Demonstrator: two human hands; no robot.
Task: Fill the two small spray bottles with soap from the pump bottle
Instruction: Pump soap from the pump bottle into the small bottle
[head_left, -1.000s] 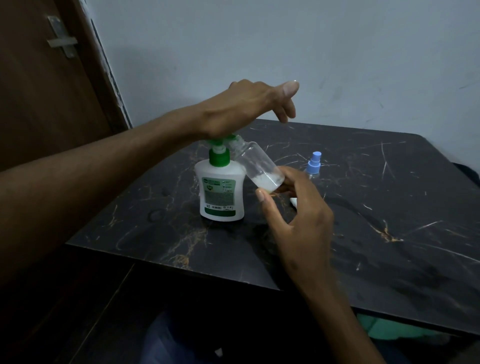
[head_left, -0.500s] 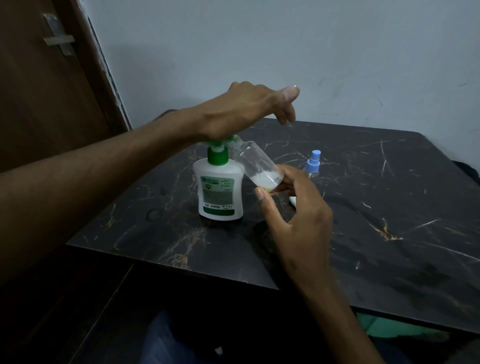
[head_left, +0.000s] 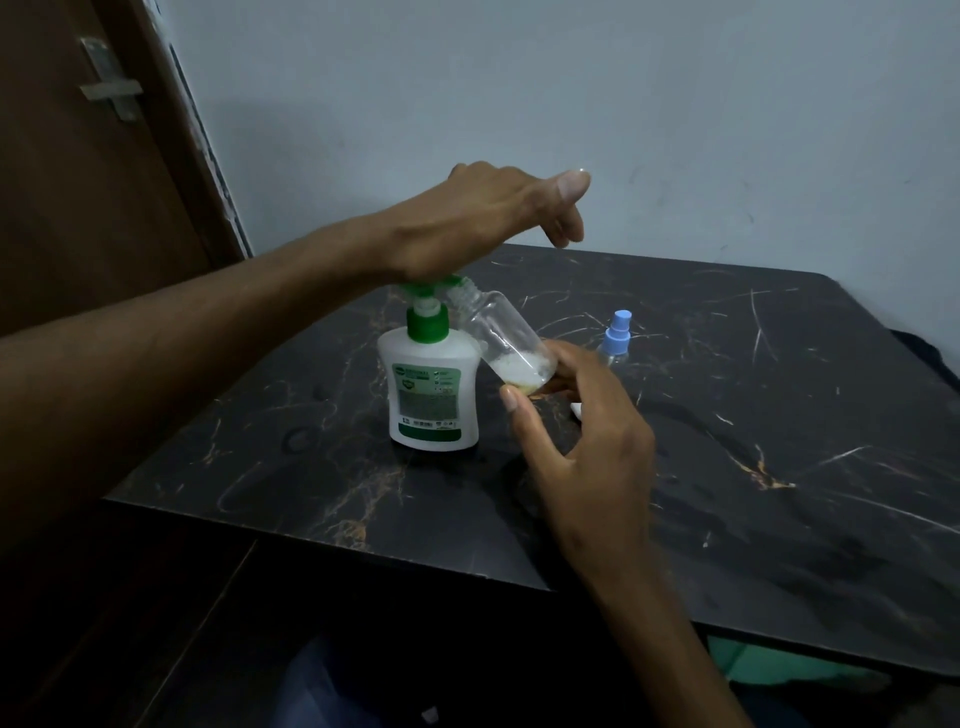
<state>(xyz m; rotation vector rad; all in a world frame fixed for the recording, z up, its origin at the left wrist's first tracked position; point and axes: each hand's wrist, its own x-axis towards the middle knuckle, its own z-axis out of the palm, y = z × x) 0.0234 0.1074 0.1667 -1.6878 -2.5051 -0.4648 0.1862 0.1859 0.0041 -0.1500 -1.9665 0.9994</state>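
A white pump bottle (head_left: 432, 395) with a green pump head stands on the black marble table (head_left: 753, 467). My left hand (head_left: 483, 221) rests palm-down on the pump head, fingers extended past it. My right hand (head_left: 582, 447) holds a small clear spray bottle (head_left: 501, 338) by its base, tilted so its open neck meets the pump nozzle. White soap has pooled in its lower end. A second small spray bottle with a blue spray cap (head_left: 617, 335) stands upright just behind my right hand. A small white piece (head_left: 575, 410) lies on the table, mostly hidden by my right hand.
A pale wall (head_left: 571, 104) rises behind the table. A brown door with a metal latch (head_left: 111, 88) is at the far left. Green cloth (head_left: 779, 665) shows below the table's front edge at the right.
The pump head has risen slightly under my left hand. The clear bottle stays tilted at the nozzle with about the same amount of soap.
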